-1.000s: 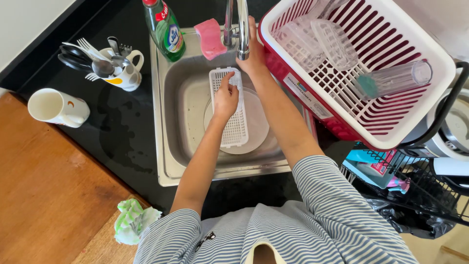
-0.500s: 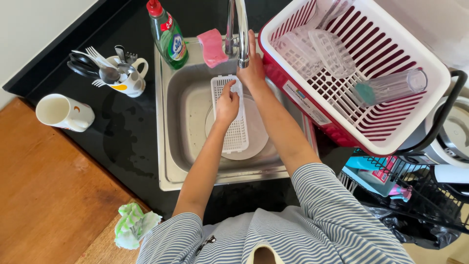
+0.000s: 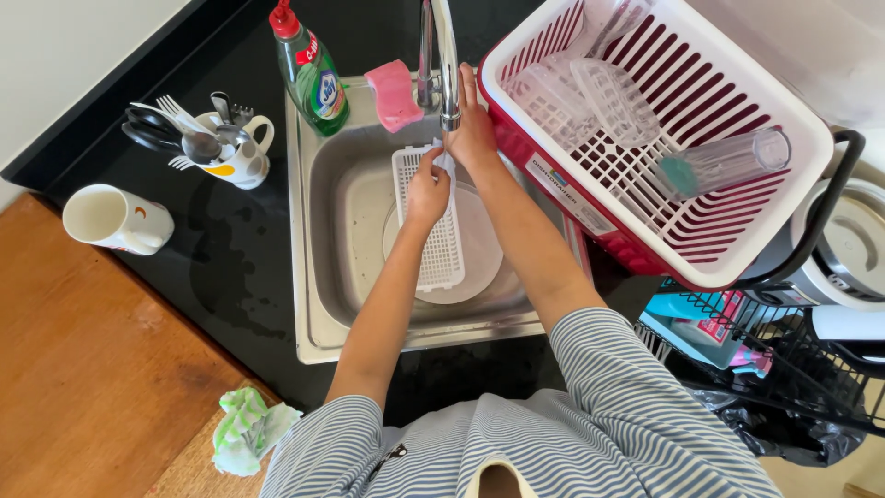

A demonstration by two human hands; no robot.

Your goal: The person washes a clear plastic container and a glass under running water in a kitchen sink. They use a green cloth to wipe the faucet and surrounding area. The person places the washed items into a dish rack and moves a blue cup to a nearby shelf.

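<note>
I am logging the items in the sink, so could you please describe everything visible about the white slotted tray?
The white slotted tray is a long, narrow rectangle, apparently plastic, with rows of fine slots and a raised rim. It lies lengthwise in the steel sink, resting on a round pale plate beneath the tap. The left hand lies on its upper end; the right hand is just beyond its top edge.

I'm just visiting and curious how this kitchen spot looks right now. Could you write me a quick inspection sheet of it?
Surface: black counter, wet patches beside steel sink.
Job's things: white slotted tray on a plate under the tap.
Clutter: soap bottle, pink sponge, cutlery mug, white mug, crumpled cloth.
Hands: left hand on tray; right hand by the tap.
Cables: nothing seen.
Surroundings: red drying rack, wire basket.
</note>
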